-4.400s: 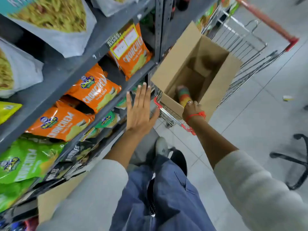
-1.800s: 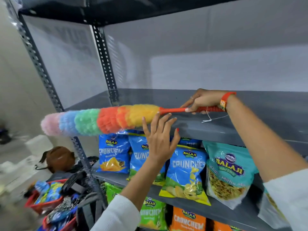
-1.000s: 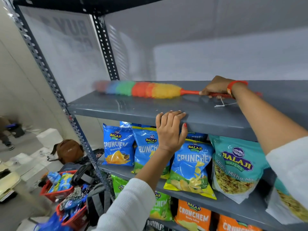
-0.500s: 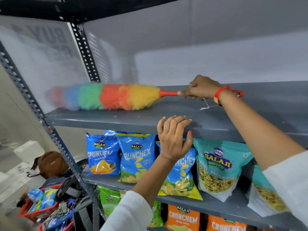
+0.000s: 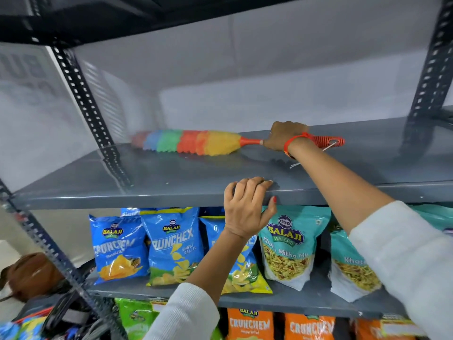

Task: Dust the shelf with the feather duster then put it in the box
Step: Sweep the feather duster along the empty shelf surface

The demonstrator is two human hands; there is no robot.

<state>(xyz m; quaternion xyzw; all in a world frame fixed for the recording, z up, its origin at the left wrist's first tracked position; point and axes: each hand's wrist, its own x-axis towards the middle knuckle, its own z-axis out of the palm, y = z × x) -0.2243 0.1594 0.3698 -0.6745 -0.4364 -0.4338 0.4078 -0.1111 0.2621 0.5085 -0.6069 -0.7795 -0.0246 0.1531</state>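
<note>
A feather duster with a rainbow head and an orange handle lies along the back of the bare grey metal shelf, its head touching the surface and blurred at the tip. My right hand is shut on its handle, and the handle's end sticks out past my wrist. My left hand grips the shelf's front edge, fingers curled over the top. No box is in view.
Blue and teal snack bags stand on the shelf below, with orange and green bags lower down. Perforated black uprights stand at the left and right. A brown bag and baskets of goods lie on the floor at the lower left.
The duster has swept from the shelf's left front toward the back and right. My left hand, lifted off half a second ago, grips the shelf edge again.
</note>
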